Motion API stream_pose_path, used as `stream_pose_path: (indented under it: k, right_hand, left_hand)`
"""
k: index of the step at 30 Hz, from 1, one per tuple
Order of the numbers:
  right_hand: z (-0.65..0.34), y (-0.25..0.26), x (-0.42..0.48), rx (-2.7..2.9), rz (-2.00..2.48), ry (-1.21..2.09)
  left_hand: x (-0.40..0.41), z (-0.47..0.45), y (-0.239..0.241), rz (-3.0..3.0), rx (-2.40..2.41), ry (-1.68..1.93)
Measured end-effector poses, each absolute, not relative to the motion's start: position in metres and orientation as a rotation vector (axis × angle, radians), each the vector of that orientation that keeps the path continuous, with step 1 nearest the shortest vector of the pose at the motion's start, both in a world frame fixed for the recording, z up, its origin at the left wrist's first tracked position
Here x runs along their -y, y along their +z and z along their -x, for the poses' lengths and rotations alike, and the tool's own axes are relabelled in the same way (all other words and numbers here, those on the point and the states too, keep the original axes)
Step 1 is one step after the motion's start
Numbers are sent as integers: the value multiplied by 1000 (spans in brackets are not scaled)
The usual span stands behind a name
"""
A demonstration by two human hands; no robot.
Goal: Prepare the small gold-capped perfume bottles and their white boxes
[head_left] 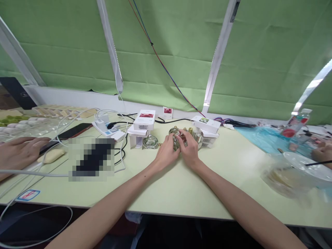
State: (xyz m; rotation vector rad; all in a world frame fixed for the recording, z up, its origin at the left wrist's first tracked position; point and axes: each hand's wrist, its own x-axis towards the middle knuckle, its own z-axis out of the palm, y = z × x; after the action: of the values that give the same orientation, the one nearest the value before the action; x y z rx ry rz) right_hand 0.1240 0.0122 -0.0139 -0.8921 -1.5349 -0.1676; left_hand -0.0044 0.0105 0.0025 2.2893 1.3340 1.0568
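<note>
My left hand [167, 148] curls round a small clear glass bottle [174, 131] at the far middle of the table. Close against it, the bent fingers of my right hand [190, 148] pinch a small reddish piece [181, 133] at the bottle; its exact kind is too small to tell. Another glass bottle [150, 142] stands left of my hands, beside a white box [144, 119] stacked on another. Behind my right hand are gold-coloured cylinders [190, 131], partly hidden. White boxes [206, 124] are stacked just to the right.
A power strip [107, 128] with tangled cables lies left, near a blurred-out dark object [94, 159]. Another person's hand [19, 154] is at far left, one more [323, 152] at far right. A plastic bottle [298, 122] and lidded clear container [285, 176] stand right.
</note>
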Motion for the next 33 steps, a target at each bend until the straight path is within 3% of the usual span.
stream_pose_path:
  k: [33]
  right_hand:
    - [-128,-16,-14,1689,957,-55]
  left_hand:
    - [-11,3,0,-2320,-1425,960]
